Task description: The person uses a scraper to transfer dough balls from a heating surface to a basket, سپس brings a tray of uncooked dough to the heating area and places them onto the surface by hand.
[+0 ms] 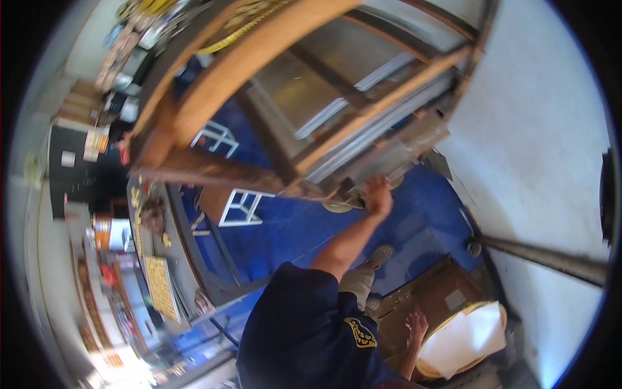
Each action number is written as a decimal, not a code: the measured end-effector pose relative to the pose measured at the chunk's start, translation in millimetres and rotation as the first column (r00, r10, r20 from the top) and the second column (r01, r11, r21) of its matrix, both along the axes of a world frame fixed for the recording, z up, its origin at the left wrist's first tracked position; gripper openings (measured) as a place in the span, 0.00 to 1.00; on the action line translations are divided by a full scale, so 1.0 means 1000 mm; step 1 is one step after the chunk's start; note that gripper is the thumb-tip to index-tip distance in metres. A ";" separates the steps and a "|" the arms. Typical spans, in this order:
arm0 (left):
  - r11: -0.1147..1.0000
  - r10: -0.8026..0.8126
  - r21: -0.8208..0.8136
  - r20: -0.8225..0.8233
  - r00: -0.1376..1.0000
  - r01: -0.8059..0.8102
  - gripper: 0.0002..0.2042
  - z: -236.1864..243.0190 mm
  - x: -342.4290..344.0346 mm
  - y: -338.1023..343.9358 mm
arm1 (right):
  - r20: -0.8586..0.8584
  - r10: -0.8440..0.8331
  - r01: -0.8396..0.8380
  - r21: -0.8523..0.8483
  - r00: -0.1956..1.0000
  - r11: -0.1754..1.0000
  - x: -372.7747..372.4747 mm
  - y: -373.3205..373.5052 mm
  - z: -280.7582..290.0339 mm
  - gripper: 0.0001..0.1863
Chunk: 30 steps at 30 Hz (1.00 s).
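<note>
My left arm, in a dark navy sleeve, stretches out to a large brown wooden frame with several crossbars and flat panels. My left hand is at the frame's lower corner, fingers bent against its edge. Blur partly hides the grip. Beside that hand is a dull grey-brown board along the frame's side. Lower down, my right hand has its fingers spread and holds nothing. Near it lies a white sheet over a round thing with a yellow rim.
A brown cardboard piece lies by my feet on the blue floor. White stools stand past the frame. A long dark bar meets the white wall at right. A cluttered bench runs along the left.
</note>
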<state>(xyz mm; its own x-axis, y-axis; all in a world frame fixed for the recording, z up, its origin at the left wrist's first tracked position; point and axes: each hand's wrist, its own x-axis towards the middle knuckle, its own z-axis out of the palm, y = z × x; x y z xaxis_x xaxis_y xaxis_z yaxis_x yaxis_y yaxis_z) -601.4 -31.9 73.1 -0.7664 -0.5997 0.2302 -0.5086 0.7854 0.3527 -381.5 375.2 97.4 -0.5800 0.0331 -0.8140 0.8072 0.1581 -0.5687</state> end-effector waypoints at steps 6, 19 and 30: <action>0.854 -0.353 0.319 -0.223 0.909 0.410 0.06 0.080 0.084 0.128 | -0.273 -0.021 -0.048 -0.243 0.962 0.969 -0.110 -0.087 0.049 0.18; 0.756 -0.514 0.369 -0.178 0.839 0.541 0.14 0.142 0.237 0.269 | -0.247 -0.118 -0.004 -0.443 0.962 0.897 -0.033 0.002 0.059 0.18; 0.602 -0.435 0.621 -0.272 0.858 0.502 0.08 0.146 0.311 0.193 | 0.072 -0.651 0.488 -0.726 0.756 0.485 0.074 0.164 0.067 0.25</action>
